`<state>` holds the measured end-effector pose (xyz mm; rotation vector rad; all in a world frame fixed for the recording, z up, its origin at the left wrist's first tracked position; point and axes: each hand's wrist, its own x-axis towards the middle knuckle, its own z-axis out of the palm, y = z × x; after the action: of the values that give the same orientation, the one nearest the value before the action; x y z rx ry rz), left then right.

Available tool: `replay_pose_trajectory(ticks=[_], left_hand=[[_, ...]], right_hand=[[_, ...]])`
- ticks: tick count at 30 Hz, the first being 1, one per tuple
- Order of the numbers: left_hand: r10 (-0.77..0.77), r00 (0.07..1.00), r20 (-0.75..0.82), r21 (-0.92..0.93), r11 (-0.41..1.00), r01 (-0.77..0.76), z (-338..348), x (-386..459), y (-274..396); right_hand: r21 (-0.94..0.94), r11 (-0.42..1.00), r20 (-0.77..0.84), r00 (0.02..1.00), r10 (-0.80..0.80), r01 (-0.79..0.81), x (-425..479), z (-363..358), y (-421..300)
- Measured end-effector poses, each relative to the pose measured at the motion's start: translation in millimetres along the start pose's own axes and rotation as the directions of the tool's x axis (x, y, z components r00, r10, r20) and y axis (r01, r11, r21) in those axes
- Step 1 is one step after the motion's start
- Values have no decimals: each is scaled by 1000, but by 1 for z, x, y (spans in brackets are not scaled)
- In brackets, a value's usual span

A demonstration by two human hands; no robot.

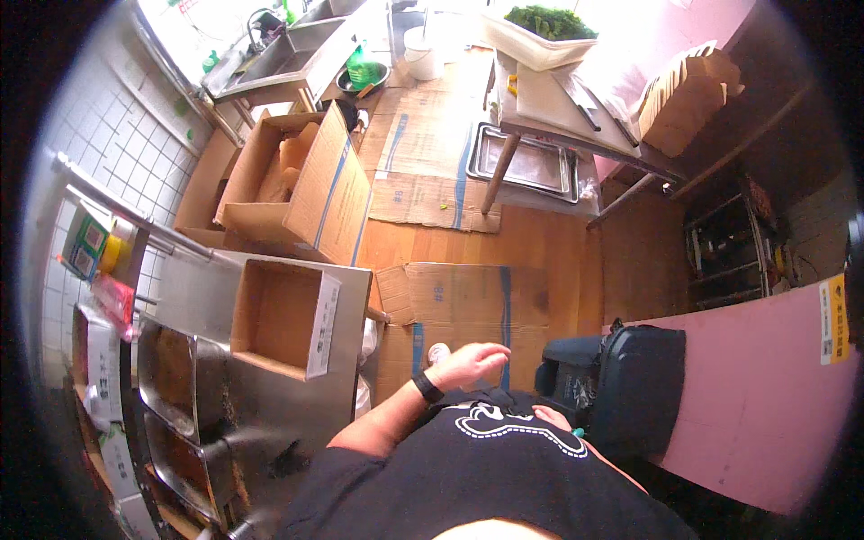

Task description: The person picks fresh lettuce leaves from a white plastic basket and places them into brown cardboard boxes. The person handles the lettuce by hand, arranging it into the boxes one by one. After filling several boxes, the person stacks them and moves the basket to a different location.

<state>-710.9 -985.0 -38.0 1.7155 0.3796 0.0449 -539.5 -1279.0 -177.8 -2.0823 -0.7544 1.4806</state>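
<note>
My left hand (pixel 472 360), with a black band on the wrist, hangs in front of my body above the cardboard-covered floor. Its fingers are loosely extended and nothing shows in them. My right hand (pixel 552 417) is low at my right side, partly hidden by my black shirt (pixel 472 479). A small teal item (pixel 578 432) shows at its wrist. Left of me, an open shallow cardboard box (pixel 277 317) rests on a stainless steel table (pixel 297 412), apart from both hands. A dark wheeled bin (pixel 641 378) stands close to my right hand.
Flattened cardboard (pixel 466 290) covers parts of the wooden floor. A large open carton (pixel 331 196) stands ahead left, near a steel sink (pixel 290 57). Ahead right, a worktable holds a cutting board (pixel 540 94), knives (pixel 587 111) and a white tub (pixel 540 50) of leafy greens (pixel 550 23).
</note>
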Motion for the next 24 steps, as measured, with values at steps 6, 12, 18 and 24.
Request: replay_pose_trajectory(ticks=[6, 12, 18, 24], left_hand=[[-123, 992, -23, -191, 975, 116, -66, 47, -18], [-177, 984, 2, -272, 947, 171, -85, 87, -46], [-259, 964, -59, -267, 935, 235, -135, 144, -56], [-307, 920, -244, -185, 946, 267, -199, 207, -45]], right_hand=[[-101, 995, -67, 997, -29, 22, 48, -24, -68], [-138, 988, -54, 996, -76, 68, 120, -57, -111], [-273, 902, -119, 918, -377, 335, 215, -115, -202], [-441, 621, -140, 634, -761, 648, 312, -194, -323]])
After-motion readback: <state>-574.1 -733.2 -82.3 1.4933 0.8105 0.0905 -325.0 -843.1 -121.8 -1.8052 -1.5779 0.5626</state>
